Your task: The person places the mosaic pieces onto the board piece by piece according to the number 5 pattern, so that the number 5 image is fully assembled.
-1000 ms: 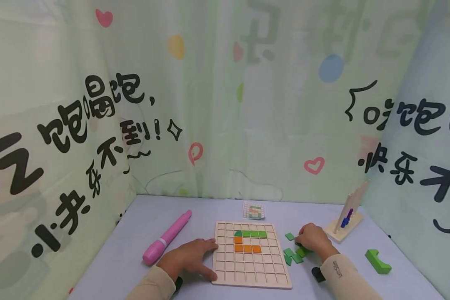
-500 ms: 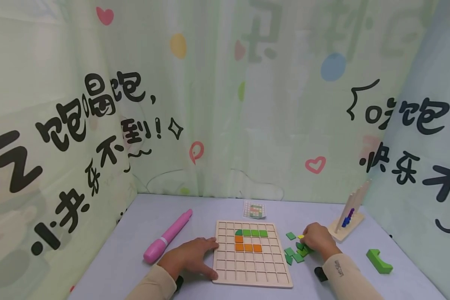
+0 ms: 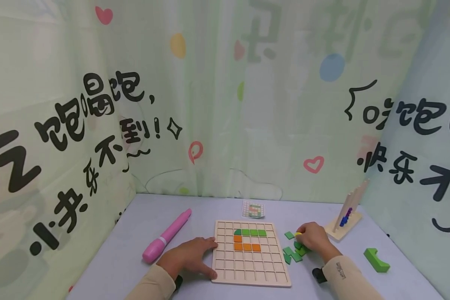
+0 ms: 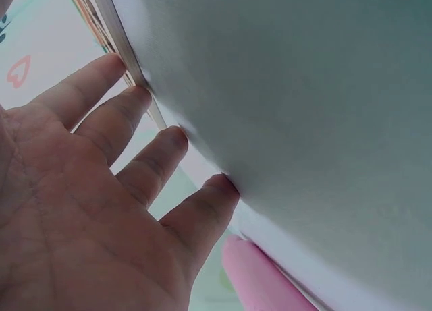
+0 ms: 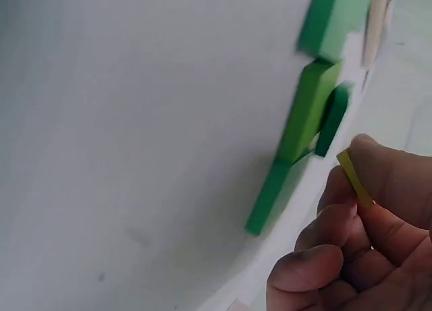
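My left hand [image 3: 192, 257] lies along the left edge of a wooden grid board [image 3: 251, 266], its straight, spread fingertips against the side. The board holds a row of green tiles [image 3: 254, 233] and an L of orange tiles [image 3: 247, 247]. My right hand [image 3: 315, 238], right of the board, pinches a small yellow tile [image 5: 354, 178] between thumb and fingers. Below and beside that hand lie several loose green tiles [image 3: 296, 257], which the right wrist view shows as flat pieces [image 5: 304, 115] lying close together.
A pattern card [image 3: 253, 209] lies behind the board. A pink wand-shaped object [image 3: 166, 237] is at the left. To the right stand a wooden stand with blue and purple beads [image 3: 346, 218] and a green notched block [image 3: 376, 261]. Printed curtains [image 3: 225, 125] enclose the table.
My right hand has drawn a yellow tile up from among the green ones and moved slightly left with it. The left hand stays at the board's edge.
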Demonstrator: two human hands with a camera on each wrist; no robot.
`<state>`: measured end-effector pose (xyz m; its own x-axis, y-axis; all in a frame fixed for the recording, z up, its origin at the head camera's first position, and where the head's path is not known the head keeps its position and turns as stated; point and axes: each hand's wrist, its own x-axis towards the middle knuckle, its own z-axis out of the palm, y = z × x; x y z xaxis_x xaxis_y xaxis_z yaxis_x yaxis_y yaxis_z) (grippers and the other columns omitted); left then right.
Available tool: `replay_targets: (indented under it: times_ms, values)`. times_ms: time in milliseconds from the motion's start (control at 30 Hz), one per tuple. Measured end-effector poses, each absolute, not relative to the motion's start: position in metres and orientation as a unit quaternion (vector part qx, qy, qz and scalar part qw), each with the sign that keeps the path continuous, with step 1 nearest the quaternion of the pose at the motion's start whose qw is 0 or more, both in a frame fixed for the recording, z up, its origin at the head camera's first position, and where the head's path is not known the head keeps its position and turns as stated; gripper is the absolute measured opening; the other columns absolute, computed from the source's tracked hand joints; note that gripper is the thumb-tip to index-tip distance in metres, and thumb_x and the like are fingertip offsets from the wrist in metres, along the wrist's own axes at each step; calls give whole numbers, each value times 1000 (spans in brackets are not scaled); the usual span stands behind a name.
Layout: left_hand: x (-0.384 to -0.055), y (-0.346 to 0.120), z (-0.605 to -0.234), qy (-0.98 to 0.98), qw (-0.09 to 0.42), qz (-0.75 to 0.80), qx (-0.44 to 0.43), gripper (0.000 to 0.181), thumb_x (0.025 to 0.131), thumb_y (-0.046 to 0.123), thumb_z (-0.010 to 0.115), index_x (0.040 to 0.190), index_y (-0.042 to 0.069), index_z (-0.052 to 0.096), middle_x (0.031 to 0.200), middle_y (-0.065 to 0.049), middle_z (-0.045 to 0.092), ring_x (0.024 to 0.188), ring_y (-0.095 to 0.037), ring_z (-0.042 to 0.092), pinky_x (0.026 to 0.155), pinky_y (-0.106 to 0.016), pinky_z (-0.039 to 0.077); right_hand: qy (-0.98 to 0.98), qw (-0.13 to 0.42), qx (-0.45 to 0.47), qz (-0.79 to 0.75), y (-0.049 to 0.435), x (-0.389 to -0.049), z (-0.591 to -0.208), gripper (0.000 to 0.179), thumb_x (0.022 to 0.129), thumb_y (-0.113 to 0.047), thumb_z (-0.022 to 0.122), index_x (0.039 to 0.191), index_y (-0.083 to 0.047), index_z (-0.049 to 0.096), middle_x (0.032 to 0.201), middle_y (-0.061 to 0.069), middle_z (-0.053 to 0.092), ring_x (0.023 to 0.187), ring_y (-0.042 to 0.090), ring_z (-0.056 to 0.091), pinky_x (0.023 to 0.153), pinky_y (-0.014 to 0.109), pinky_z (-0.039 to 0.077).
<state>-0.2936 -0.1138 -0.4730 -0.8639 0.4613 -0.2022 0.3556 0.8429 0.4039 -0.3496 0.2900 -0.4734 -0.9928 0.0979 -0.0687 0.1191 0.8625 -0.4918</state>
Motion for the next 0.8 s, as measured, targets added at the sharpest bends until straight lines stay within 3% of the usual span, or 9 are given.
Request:
replay_targets:
  times_ms: [267,800]
  values:
    - [-293,-114,-473,948,145,179,219,90,75,55,89,151,22,54,164,3,45,151,-31,41,122,-50,36,936,28,51,-347,264,-339,-468,13,97,-13,69,103,-1,70,90,10,63,80,21,56,63,29,48]
    - [-294,-114,-471,947,151,182,220,88,75,54,89,150,21,55,163,2,45,150,-32,41,122,-50,37,933,59,-31,-354,212,-322,-468,3,90,-10,77,90,-10,74,86,2,63,86,20,55,71,32,45]
